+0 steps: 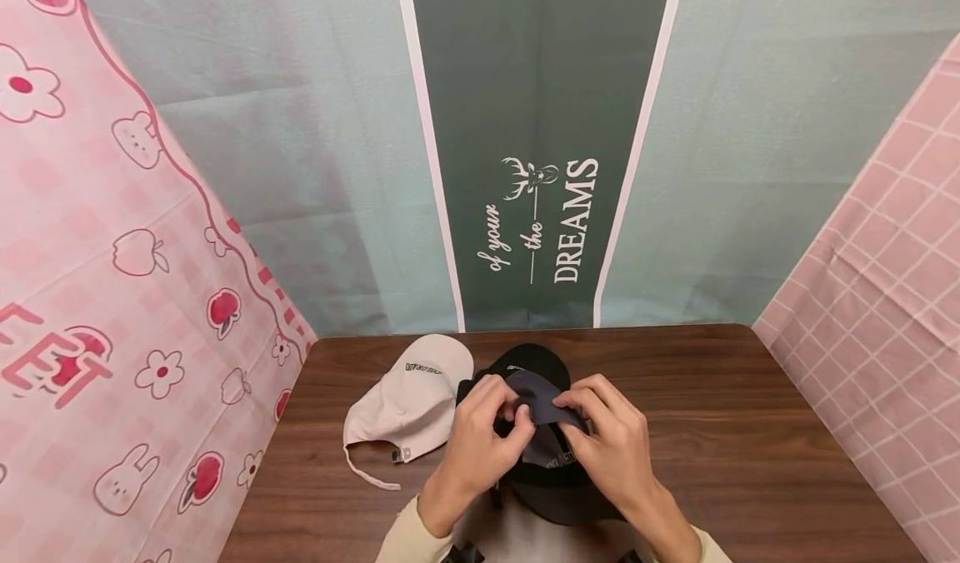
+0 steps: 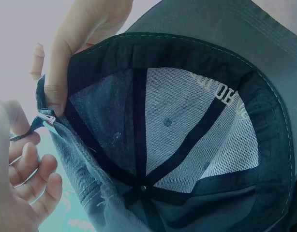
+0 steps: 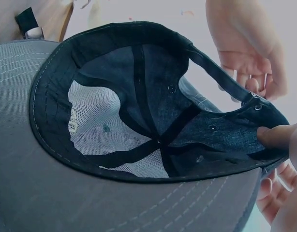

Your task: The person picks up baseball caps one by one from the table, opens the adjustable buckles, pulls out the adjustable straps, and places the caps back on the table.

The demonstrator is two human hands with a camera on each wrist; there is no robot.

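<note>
Both hands hold a dark baseball cap (image 1: 558, 500), its open underside up and its brim toward the person. Its lining (image 2: 102, 111) has mesh panels and dark seam tape. My left hand (image 1: 480, 430) pinches the adjusting strap (image 2: 27, 131) at the back, beside a small metal buckle (image 2: 47, 117). With the thumb inside the rim and fingers outside, my right hand (image 1: 611, 438) grips the cap's back edge next to that buckle. In the right wrist view the strap (image 3: 216, 72) arches across the back opening, with the left hand (image 3: 250, 48) behind it.
A white cap (image 1: 412, 401) with dark lettering lies on the left, its strap trailing on the wooden table (image 1: 720, 430). Behind the held cap sits a black cap (image 1: 543, 361), partly covered. Printed cloths hang at the table's back and sides.
</note>
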